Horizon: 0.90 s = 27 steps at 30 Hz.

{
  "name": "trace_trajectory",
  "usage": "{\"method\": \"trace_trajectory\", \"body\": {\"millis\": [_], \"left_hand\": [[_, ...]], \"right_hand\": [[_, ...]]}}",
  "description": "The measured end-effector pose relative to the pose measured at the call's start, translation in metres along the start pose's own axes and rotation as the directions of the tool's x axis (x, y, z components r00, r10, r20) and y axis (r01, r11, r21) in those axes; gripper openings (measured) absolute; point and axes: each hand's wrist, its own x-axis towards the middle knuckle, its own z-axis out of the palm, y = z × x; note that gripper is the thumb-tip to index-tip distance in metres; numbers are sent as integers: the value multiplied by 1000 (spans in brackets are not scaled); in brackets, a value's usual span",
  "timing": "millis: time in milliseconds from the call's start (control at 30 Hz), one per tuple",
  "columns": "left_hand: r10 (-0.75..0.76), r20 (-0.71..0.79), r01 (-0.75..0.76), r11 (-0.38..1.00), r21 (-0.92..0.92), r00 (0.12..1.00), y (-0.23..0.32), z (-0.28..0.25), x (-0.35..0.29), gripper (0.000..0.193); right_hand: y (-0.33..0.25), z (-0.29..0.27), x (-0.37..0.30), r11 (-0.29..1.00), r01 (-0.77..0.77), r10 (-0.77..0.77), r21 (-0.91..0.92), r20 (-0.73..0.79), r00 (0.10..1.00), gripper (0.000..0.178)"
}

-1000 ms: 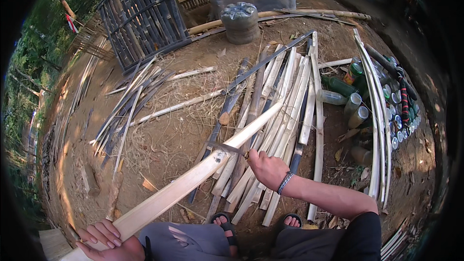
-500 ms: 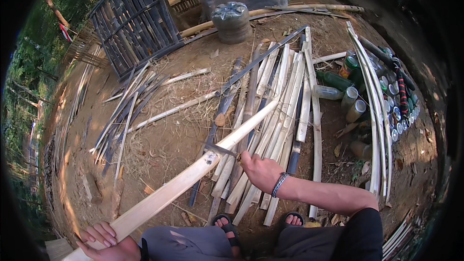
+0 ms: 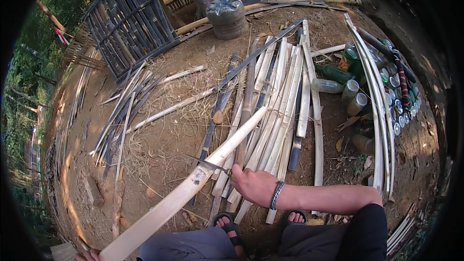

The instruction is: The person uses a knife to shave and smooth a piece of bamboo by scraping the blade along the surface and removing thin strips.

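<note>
A long pale bamboo strip [image 3: 154,212] slants from the lower left corner up to the middle, with a dark knot mark on its face. My left hand [image 3: 88,255] grips its near end; only some fingers show at the picture's edge. Closed around the handle of a knife [image 3: 214,165] is my right hand [image 3: 257,186], a metal bracelet at its wrist. The thin dark blade lies across the strip, just beyond the knot mark. Most of the handle is hidden in my fist.
Split bamboo strips [image 3: 285,101] lie piled in front of my feet. Darker strips [image 3: 128,104] and fibre shavings litter the left. Glass bottles and jars [image 3: 355,92] stand at the right, beside long strips [image 3: 376,101]. A slatted panel [image 3: 130,24] and a plastic container [image 3: 227,19] are farther back.
My left hand and the strip have shifted down toward the lower edge, so less of that hand shows. The knife and my right hand have moved slightly down and left.
</note>
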Motion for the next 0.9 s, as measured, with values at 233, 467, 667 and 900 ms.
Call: {"method": "trace_trajectory", "body": {"millis": [233,467,667,900], "left_hand": [[244,75,-249,966,67,967,-40,5,13,79],[69,203,-80,996,42,977,-51,-2,0,66],[71,47,-77,988,133,996,-55,9,-9,63],[112,-82,-91,970,224,990,-61,22,-5,45]], "right_hand": [[-9,-18,7,996,-14,10,84,49,999,25],[-19,-12,-6,997,20,-19,-71,14,1000,21],[28,0,7,992,17,-33,-125,-131,991,12],[35,-2,18,980,30,-47,-197,-80,996,15]]}}
